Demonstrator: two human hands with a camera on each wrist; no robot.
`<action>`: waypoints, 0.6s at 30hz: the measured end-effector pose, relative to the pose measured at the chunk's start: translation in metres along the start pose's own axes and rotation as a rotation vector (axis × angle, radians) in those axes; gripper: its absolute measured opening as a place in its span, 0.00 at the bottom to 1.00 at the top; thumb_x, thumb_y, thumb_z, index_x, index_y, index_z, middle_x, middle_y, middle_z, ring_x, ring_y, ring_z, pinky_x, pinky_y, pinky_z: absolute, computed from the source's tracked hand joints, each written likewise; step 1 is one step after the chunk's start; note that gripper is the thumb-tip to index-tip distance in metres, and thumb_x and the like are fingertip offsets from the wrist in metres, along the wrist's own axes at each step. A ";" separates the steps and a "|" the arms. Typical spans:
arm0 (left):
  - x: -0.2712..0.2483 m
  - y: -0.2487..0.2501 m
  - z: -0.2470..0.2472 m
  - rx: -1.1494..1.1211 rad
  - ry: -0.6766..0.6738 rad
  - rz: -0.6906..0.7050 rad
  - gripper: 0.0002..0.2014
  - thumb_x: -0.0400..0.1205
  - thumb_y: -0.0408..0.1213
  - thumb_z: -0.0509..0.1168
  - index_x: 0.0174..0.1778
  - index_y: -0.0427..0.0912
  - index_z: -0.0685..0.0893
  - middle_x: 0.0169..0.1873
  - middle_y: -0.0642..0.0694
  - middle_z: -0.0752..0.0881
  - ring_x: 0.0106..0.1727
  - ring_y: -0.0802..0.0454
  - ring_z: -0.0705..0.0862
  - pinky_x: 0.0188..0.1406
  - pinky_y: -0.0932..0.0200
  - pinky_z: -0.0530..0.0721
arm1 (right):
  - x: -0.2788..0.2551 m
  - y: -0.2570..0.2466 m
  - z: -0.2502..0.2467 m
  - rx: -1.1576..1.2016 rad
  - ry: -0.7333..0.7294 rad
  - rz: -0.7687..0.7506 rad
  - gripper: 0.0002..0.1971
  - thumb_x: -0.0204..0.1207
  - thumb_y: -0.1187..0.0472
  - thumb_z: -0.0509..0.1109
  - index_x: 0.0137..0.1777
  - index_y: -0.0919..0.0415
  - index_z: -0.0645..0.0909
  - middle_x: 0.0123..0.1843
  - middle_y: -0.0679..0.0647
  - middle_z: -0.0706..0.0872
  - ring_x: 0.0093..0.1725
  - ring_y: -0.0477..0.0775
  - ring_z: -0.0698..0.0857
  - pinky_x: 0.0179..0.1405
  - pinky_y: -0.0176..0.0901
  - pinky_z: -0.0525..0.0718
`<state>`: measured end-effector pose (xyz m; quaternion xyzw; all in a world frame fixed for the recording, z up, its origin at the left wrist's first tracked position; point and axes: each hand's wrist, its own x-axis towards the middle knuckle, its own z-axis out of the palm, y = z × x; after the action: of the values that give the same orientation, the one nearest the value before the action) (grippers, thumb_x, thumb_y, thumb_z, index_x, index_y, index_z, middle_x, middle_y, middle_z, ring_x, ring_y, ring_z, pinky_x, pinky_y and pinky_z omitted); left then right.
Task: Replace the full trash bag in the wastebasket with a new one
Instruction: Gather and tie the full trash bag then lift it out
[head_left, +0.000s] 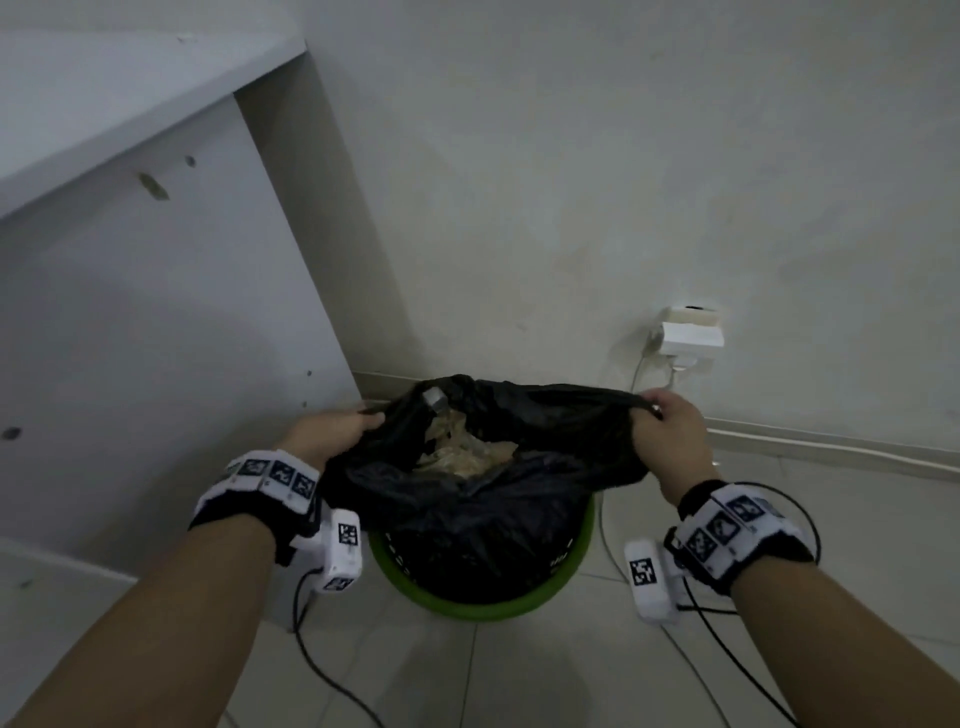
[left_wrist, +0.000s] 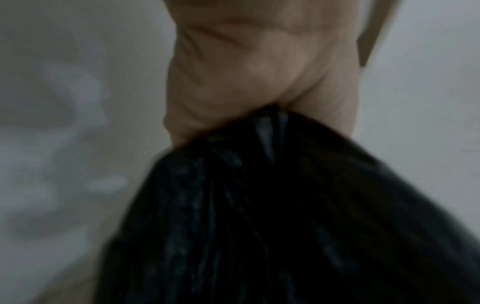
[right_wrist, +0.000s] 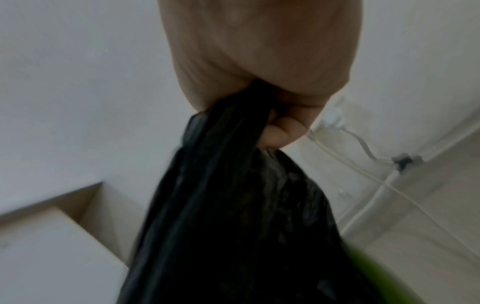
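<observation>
Pale floor tiles (head_left: 519, 675) and a plain white wall (head_left: 571, 182) frame the corner where a green wastebasket (head_left: 582, 551) stands, just beside a white cabinet side (head_left: 156, 338). Inside it sits the black trash bag (head_left: 467, 519), its mouth open wide enough to show crumpled, yellowish refuse (head_left: 462, 452).

Each hand grasps bunched film at opposite sides of the bag's mouth: the left hand (head_left: 332, 428) is clenched round the near-left edge, the right hand (head_left: 670, 431) round the right edge, fingers curled tight in both wrist views. Holding two opposite sides probably keeps the load level and the opening up, so nothing spills as the bag is drawn clear. The bag's body is still seated in the basket, its upper part raised above the rim.

A wall socket (head_left: 685, 338) with a trailing cable (head_left: 639, 374) sits near the right hand.
</observation>
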<state>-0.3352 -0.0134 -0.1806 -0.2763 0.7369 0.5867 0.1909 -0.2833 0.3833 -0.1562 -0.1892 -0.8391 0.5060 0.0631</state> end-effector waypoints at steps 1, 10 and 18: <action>-0.016 0.009 0.004 0.027 0.016 0.054 0.22 0.70 0.52 0.78 0.51 0.39 0.89 0.54 0.35 0.90 0.50 0.38 0.90 0.61 0.41 0.86 | 0.001 -0.002 0.000 -0.043 -0.068 0.006 0.08 0.80 0.63 0.64 0.46 0.61 0.85 0.41 0.59 0.88 0.42 0.59 0.86 0.38 0.43 0.79; -0.111 0.100 -0.008 -0.374 -0.053 0.684 0.06 0.80 0.31 0.71 0.38 0.44 0.82 0.45 0.34 0.85 0.45 0.44 0.87 0.54 0.47 0.86 | 0.003 -0.052 -0.033 -0.251 -0.233 -0.055 0.13 0.75 0.70 0.61 0.51 0.60 0.85 0.42 0.62 0.87 0.36 0.60 0.87 0.23 0.40 0.83; -0.131 0.113 -0.043 0.396 0.341 0.763 0.18 0.81 0.52 0.66 0.46 0.39 0.92 0.44 0.39 0.92 0.48 0.40 0.90 0.55 0.41 0.89 | 0.001 -0.110 -0.107 -0.333 -0.110 -0.005 0.10 0.77 0.70 0.62 0.44 0.68 0.85 0.33 0.67 0.90 0.26 0.65 0.89 0.28 0.52 0.91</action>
<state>-0.3027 -0.0134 -0.0052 -0.0362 0.9047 0.4091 -0.1133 -0.2806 0.4257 -0.0087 -0.1670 -0.9141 0.3693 -0.0139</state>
